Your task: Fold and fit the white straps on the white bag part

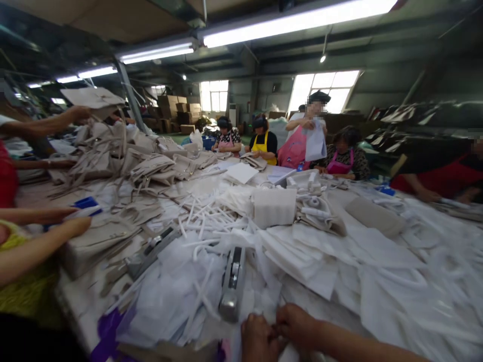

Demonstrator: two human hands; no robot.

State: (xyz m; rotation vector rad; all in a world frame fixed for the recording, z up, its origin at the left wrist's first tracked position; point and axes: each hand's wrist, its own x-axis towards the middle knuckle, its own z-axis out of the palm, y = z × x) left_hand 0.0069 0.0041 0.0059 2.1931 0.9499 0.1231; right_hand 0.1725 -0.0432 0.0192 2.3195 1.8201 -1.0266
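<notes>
My left hand (258, 338) and right hand (296, 324) meet knuckle to knuckle at the counter's (81, 301) near edge, each grip curled tight; what they pinch, I cannot tell. A long metal stapler (231, 284) lies just beyond, among soft white fabric sheets (302, 261) and thin cords (204, 213). Beige bags (151, 168) pile far left.

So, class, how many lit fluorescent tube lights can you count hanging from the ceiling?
4: one large tube top centre, one left of it, one further left, one faint at far left. More may be hidden.
</notes>
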